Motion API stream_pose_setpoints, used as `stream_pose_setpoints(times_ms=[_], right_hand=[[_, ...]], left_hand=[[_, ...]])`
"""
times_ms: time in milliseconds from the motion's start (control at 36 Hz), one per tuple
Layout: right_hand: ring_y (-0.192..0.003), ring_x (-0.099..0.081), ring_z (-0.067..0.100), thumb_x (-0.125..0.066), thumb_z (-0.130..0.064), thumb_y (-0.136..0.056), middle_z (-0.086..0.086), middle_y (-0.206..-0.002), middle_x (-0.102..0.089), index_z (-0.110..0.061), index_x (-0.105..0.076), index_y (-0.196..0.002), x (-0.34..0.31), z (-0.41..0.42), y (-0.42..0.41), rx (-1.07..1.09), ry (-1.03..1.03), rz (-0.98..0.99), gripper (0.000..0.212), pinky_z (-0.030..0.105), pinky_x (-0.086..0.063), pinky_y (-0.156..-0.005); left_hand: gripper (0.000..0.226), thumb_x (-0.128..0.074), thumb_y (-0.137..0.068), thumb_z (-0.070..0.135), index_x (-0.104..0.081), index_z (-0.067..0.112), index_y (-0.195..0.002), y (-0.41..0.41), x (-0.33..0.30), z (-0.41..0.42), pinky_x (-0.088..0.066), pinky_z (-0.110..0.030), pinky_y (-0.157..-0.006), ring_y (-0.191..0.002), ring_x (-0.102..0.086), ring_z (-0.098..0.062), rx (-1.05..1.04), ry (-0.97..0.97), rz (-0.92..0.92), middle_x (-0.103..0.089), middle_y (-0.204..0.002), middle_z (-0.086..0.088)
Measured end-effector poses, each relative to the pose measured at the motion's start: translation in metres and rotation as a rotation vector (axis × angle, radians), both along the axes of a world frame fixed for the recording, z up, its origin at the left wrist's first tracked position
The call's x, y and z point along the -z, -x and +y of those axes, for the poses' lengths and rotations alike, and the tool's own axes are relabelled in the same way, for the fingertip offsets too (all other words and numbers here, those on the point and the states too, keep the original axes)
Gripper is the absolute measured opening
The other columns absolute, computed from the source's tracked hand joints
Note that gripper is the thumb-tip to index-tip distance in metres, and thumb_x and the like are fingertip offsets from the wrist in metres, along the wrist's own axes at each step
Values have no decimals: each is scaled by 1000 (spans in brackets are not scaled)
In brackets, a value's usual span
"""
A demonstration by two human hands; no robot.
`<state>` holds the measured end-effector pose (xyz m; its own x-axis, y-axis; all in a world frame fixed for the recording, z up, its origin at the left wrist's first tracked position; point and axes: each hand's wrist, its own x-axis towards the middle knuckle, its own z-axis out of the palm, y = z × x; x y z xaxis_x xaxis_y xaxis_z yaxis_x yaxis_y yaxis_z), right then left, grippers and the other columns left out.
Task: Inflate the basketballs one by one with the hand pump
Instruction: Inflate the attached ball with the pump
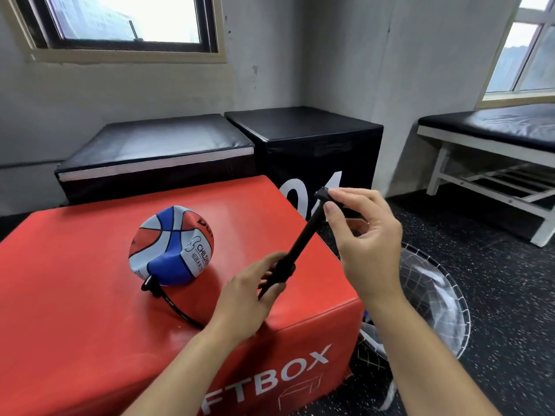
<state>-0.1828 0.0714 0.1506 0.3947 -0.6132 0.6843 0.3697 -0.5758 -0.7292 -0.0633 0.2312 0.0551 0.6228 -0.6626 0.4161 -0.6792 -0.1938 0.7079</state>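
So the person's got a black hand pump (295,247) up over the near right corner of a red foam box (75,295), tilted so its handle end points up and away; the left hand (252,291) is wrapped round the lower barrel, fingers curled tight on it; the right hand (360,235) pinches the T-handle at the top between thumb and fingertips, other fingers loosely bent. The basketball (171,250) sits on top of the box, left of the hands, clearly saggy and dented at the bottom; it's a red, white and blue panel job, with "CHILDRE..." readable on a white panel, some Chinese characters under it too small to make out, and a partial dark logo near the top. A black hose (177,309) runs from the ball's lower left edge across the box toward the left wrist. The front of the box reads "FTBOX" in white, first letters hidden by the arm; the black box (315,145) behind shows big white digits, partly blocked. A net bag (426,298) lies on the floor to the right.
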Motion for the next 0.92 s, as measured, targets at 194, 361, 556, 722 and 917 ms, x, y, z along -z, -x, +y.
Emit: stream_pose_setpoints(times_ms=[194,361,556,722,917], right_hand=[[-111,-68,14,-73,-16,-99,-15,-111,-66,-24,-79,-113,19,14,-19,-51,30,91,17,26,-59,-82],[-113,-67,15,-74,-15,-98,-13,-110,-67,-22,-79,-113,36,22,-28,-93,49,154,17,23,-57,-78],[-113,-67,10,-75,-12,-96,-16,-108,-67,-27,-80,-110,56,30,-32,-120,54,220,20,24,-57,-77],[-112,-66,7,-76,-11,-95,-18,-108,-65,-24,-79,-112,63,32,-29,-118,73,257,21,18,-56,-76],[-110,-67,12,-78,-11,-93,-13,-109,-68,-22,-80,-106,52,19,-19,-120,103,247,17,22,-56,-80]], left_hand=[[60,-72,-96,10,-54,50,-137,-7,1,3,-55,-15,-93,-107,-67,5,-7,1,11,-64,-117,38],[62,-73,-96,13,-49,55,-135,-9,1,5,-58,-22,-95,-108,-68,5,-20,12,23,-67,-117,34],[63,-73,-97,16,-49,54,-141,-11,3,4,-60,-32,-94,-107,-69,1,-40,23,32,-71,-117,25],[64,-73,-96,17,-48,54,-143,-11,4,2,-61,-36,-93,-106,-70,1,-50,14,32,-71,-118,22],[66,-72,-97,16,-44,60,-138,-3,0,-2,-61,-32,-93,-106,-69,4,-39,1,2,-63,-120,37]])
